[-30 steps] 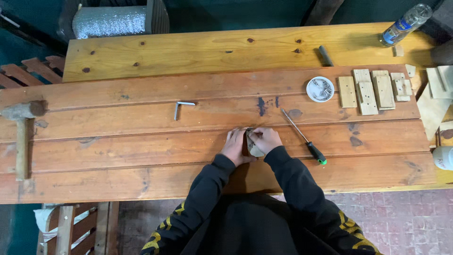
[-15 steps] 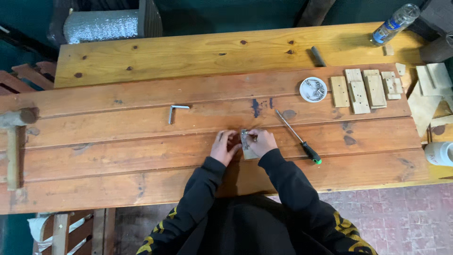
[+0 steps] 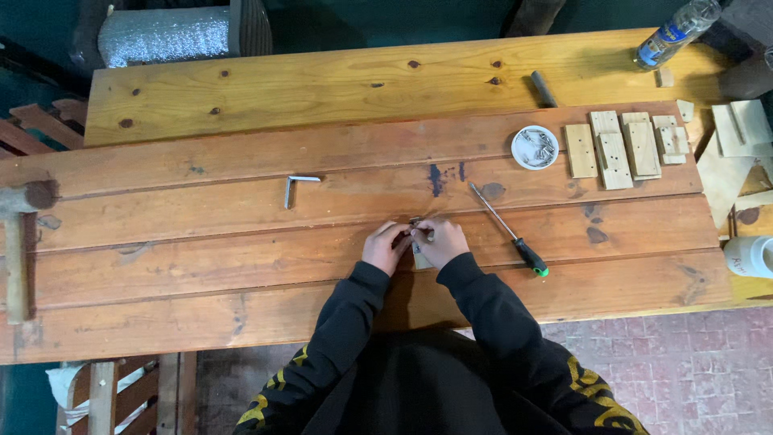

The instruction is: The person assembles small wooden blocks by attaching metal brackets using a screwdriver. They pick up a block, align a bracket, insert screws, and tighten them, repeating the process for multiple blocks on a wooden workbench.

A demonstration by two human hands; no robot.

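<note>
Hands have barely shifted since a moment ago, still huddled over the same little piece. Well off to the left hand's side lies a hammer (image 3: 16, 242), nearer an L-shaped key (image 3: 295, 187). Left hand (image 3: 386, 246) and right hand (image 3: 440, 242) both pinch a small wooden block (image 3: 420, 256) with something metal on it, just between them. Right of the right hand: screwdriver (image 3: 509, 229), dish of screws (image 3: 535, 147). Looks like fitting hardware; I'd guess the screwdriver is needed next.

The hands (image 3: 415, 244) cover most of a small wooden piece (image 3: 421, 259) — perhaps with metal hardware, too small to tell.
</note>
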